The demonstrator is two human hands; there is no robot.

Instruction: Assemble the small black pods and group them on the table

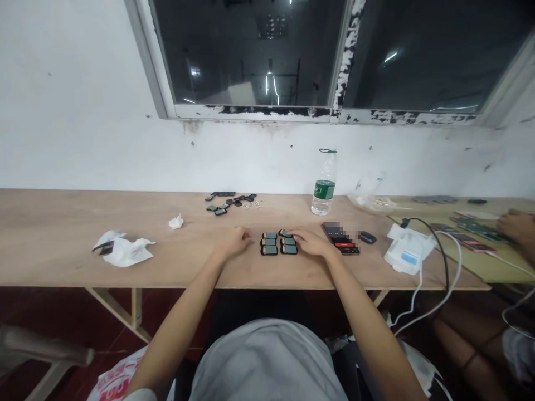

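Two short columns of small black-framed parts with grey-green faces [269,250] lie on the wooden table [288,273] in front of me. My right hand [308,242] reaches in from the right, its fingertips closed on the far part of the right column [284,233], which sits slightly tilted. Left of the columns, my left hand [240,240] rests near the tabletop with curled fingers. Whatever those fingers might hold is hidden. Farther back lies a loose group of similar parts [219,210], with tiny pale pieces [251,205] beside it.
Right of my hands are a phone [340,239], a black fob-like object [368,238], and a white box with cables [407,250]. A water bottle [324,189] stands at the back. Crumpled tissues [127,250] lie left. Another person's hand [516,228] is at far right.
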